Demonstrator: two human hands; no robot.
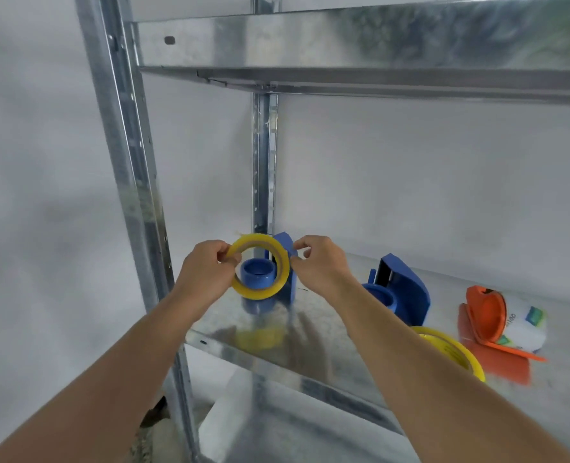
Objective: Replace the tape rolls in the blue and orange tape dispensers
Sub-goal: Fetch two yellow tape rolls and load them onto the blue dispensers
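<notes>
Galvanized metal shelf (310,342), glossy yellow tape ring (260,266) between both hands.

A yellow tape roll (261,267) is tilted upright around the hub of a blue dispenser (270,279); an orange dispenser (487,315) lies open.

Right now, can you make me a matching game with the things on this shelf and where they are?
Things:
1. yellow tape roll
2. second yellow roll
3. orange dispenser
4. blue dispenser

Places:
A. lying on the shelf by the right forearm
B. held up in both hands
C. standing right of the hands
D. furthest right, lying open

Pairs: 1-B, 2-A, 3-D, 4-C
</notes>
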